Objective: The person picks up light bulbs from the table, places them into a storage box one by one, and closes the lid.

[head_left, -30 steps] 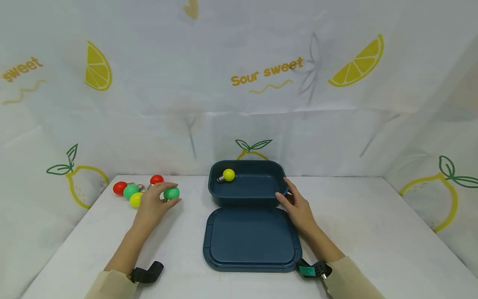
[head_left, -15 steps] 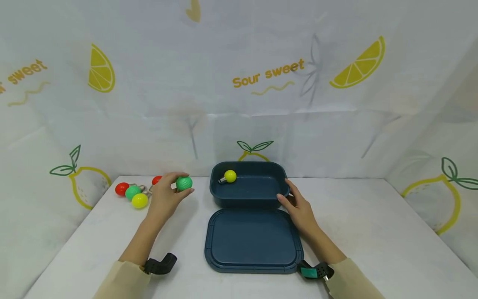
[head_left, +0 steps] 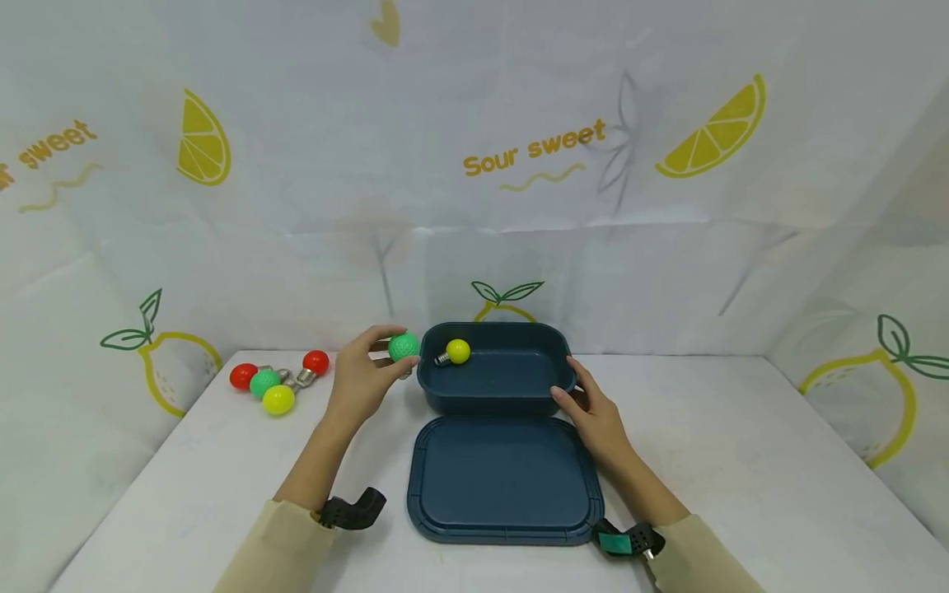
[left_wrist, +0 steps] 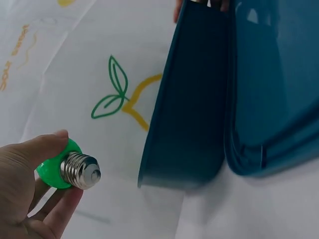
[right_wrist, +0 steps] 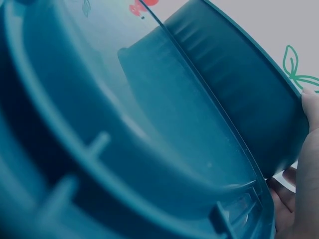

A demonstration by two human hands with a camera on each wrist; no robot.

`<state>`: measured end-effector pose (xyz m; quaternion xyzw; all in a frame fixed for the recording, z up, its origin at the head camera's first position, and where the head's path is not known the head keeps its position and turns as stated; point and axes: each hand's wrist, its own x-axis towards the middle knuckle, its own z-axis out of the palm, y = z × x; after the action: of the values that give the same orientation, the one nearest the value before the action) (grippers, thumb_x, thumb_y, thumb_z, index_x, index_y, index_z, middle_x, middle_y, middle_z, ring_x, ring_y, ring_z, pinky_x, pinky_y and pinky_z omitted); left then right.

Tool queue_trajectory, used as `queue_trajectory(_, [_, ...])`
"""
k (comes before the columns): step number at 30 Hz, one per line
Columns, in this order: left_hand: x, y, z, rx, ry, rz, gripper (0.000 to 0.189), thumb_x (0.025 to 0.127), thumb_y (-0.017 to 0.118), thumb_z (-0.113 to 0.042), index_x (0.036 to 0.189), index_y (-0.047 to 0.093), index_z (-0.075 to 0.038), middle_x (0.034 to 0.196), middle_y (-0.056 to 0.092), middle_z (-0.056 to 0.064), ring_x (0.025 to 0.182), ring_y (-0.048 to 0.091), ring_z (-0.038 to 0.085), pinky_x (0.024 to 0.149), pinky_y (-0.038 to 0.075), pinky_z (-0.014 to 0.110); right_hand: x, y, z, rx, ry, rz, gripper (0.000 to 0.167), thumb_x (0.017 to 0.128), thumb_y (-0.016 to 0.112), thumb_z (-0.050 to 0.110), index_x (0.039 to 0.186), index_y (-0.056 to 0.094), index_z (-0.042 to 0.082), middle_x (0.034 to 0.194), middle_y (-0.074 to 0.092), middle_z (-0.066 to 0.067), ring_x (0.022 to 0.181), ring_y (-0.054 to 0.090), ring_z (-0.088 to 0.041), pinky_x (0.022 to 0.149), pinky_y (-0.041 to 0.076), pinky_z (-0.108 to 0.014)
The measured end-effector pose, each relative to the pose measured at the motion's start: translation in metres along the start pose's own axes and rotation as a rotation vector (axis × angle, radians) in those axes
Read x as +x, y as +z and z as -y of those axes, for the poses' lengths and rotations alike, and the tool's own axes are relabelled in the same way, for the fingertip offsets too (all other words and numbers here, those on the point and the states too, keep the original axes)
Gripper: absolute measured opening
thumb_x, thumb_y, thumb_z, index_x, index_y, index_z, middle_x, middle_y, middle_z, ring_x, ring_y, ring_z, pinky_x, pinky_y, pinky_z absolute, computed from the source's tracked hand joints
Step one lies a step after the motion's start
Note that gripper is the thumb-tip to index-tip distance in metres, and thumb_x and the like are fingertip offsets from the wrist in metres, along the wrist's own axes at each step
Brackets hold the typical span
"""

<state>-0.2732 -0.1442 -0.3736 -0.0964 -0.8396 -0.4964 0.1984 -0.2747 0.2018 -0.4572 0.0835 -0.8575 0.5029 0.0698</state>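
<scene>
My left hand (head_left: pixel 365 375) pinches a green light bulb (head_left: pixel 404 346) between thumb and fingers, just outside the left end of a dark blue box (head_left: pixel 497 402). In the left wrist view, the bulb's metal screw base (left_wrist: pixel 82 170) points toward the box wall. Inside the box at the left lies a yellow bulb (head_left: pixel 458 352). My right hand (head_left: pixel 596 416) grips the right end of the box, with the thumb at its front and fingers at the rim. A flat dark blue lid (head_left: pixel 506 478) lies in front of the box.
On the left of the white table (head_left: pixel 704 461) lie several loose bulbs: a red bulb (head_left: pixel 243 376), a green bulb (head_left: pixel 264 381), a yellow bulb (head_left: pixel 278 399) and another red bulb (head_left: pixel 315 361). A lemon-printed white cloth (head_left: pixel 334 148) hangs behind.
My left hand has carried the green bulb rightward from beside the loose bulbs to the box's left end. The right hand has kept its hold on the box.
</scene>
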Motion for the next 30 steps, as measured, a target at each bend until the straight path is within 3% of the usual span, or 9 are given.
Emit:
queue_trajectory(6, [0.005,0.022,-0.006,-0.018,0.054,0.020,0.050,0.083,0.083,-0.010,0.130,0.064,-0.005,0.129,0.064,0.011,0.116,0.066,0.032,0.089,0.062,0.036,-0.001,-0.001,-0.001,0.004,0.007,-0.005,0.066,0.104,0.056,0.039,0.161,0.026,0.025,0.155,0.046,-0.023,0.133,0.058,-0.037,0.110,0.046,-0.057])
queue_trajectory(13, [0.004,0.040,-0.008,-0.047,0.025,0.057,0.051,0.080,0.083,-0.008,0.126,0.063,-0.004,0.127,0.060,0.013,0.113,0.064,0.034,0.088,0.062,0.039,-0.001,0.000,0.001,0.015,0.001,-0.001,0.067,0.103,0.056,0.040,0.161,0.026,0.025,0.154,0.048,-0.023,0.131,0.060,-0.036,0.110,0.047,-0.056])
queue_trajectory(18, [0.007,0.050,-0.005,0.008,0.040,0.095,0.054,0.084,0.084,-0.019,0.133,0.064,-0.007,0.125,0.057,0.014,0.106,0.061,0.028,0.088,0.060,0.037,-0.002,-0.002,0.001,0.022,0.009,-0.012,0.067,0.103,0.057,0.040,0.161,0.026,0.026,0.154,0.047,-0.022,0.134,0.058,-0.036,0.111,0.046,-0.056])
queue_trajectory(23, [0.008,0.056,-0.001,0.098,0.070,0.124,0.050,0.084,0.083,-0.032,0.126,0.069,-0.009,0.120,0.061,0.011,0.101,0.063,0.022,0.088,0.060,0.038,-0.001,-0.002,0.003,0.017,-0.003,-0.015,0.066,0.104,0.056,0.038,0.161,0.026,0.025,0.155,0.046,-0.022,0.135,0.056,-0.037,0.111,0.045,-0.057])
queue_trajectory(30, [0.001,0.063,0.005,0.151,0.059,0.140,0.051,0.081,0.086,-0.028,0.125,0.069,-0.009,0.120,0.067,0.010,0.100,0.068,0.023,0.087,0.061,0.035,-0.002,0.001,0.004,0.007,-0.002,-0.008,0.066,0.104,0.056,0.037,0.161,0.027,0.024,0.155,0.045,-0.023,0.135,0.056,-0.038,0.111,0.045,-0.057])
